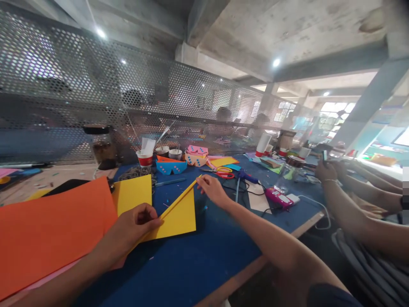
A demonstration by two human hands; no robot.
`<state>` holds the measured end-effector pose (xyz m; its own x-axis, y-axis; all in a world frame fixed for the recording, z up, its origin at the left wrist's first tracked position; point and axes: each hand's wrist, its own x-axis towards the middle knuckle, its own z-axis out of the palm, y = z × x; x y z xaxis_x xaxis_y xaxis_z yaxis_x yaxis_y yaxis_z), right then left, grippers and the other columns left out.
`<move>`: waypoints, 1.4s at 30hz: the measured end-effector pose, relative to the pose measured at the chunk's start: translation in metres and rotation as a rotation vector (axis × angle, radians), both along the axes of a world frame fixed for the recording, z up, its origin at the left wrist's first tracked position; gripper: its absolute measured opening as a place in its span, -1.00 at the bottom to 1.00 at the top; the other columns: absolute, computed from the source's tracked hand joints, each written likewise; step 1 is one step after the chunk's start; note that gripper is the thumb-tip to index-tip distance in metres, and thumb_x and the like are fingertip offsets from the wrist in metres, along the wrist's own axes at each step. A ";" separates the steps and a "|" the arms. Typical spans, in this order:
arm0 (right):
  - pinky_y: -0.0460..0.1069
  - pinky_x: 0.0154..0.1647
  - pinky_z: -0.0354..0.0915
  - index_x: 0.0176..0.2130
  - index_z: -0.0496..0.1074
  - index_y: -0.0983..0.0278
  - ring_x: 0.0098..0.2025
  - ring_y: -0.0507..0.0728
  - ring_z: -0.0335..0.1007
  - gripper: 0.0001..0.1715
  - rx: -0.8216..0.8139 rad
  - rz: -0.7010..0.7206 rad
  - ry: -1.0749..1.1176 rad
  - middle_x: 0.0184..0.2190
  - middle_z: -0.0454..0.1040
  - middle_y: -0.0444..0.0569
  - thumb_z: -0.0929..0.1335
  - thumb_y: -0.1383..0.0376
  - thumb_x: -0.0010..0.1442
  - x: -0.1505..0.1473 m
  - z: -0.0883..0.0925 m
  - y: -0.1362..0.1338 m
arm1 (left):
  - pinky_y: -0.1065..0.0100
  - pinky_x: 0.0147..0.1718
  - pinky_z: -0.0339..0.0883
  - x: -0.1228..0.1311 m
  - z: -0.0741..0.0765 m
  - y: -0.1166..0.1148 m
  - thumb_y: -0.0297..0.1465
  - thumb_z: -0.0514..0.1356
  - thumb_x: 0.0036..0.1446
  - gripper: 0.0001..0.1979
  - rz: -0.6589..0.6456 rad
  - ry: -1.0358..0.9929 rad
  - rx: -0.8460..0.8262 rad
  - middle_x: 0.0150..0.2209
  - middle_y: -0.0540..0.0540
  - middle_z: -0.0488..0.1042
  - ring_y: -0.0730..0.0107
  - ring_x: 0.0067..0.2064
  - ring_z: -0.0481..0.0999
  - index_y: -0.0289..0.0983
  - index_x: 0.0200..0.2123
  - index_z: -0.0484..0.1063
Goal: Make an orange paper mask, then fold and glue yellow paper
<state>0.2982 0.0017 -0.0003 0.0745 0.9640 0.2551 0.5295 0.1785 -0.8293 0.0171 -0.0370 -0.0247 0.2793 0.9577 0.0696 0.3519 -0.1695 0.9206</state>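
Note:
A narrow yellow strip (179, 199) runs diagonally between my two hands, over a yellow sheet (182, 219) on the blue table. My left hand (140, 221) pinches its lower end between thumb and fingers. At the upper end, the fingertips of my right hand (211, 189) close on the strip. Whether the strip is a folded edge of the sheet or a separate piece is hard to tell. An orange sheet (60, 226) lies to the left, partly under my left forearm, with another yellow sheet (134, 192) behind my left hand.
Paper glasses (171, 166), scissors (223, 172), a paper cup (145, 158) and grey string (136, 172) sit behind my hands. A pink device (280, 198) with cables lies to the right. At far right, a person's hand (326, 170) holds something dark. A lidded jar (104, 151) stands back left.

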 end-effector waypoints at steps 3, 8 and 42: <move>-0.07 -0.21 0.37 -0.15 0.49 0.23 -0.30 0.06 0.53 -0.76 0.051 -0.125 -0.208 -0.26 0.60 -0.08 0.28 0.18 0.39 0.042 0.016 0.000 | 0.40 -0.42 0.19 0.002 0.003 -0.002 0.00 0.37 0.01 -0.59 -0.037 0.049 -0.016 -0.44 0.03 0.45 0.32 -0.35 0.42 -0.23 -0.39 0.44; 0.10 0.23 0.25 0.13 0.42 0.27 0.21 0.25 0.37 -0.64 0.055 -0.460 -0.580 0.16 0.46 0.16 0.26 0.34 0.38 0.129 0.030 -0.006 | 0.37 -0.37 0.26 0.000 -0.003 0.002 0.03 0.32 0.05 -0.61 -0.097 0.194 0.007 -0.40 -0.02 0.56 0.20 -0.29 0.54 -0.20 -0.38 0.50; 0.07 -0.01 0.35 0.16 0.47 0.30 -0.03 0.28 0.51 -0.50 0.112 -0.501 -0.582 -0.07 0.58 0.12 0.27 0.08 0.39 0.169 0.038 -0.002 | 0.32 -0.28 0.50 0.000 0.001 0.000 0.05 0.28 -0.04 -0.61 -0.078 0.279 0.034 -0.31 -0.06 0.70 0.07 -0.23 0.69 -0.10 -0.32 0.63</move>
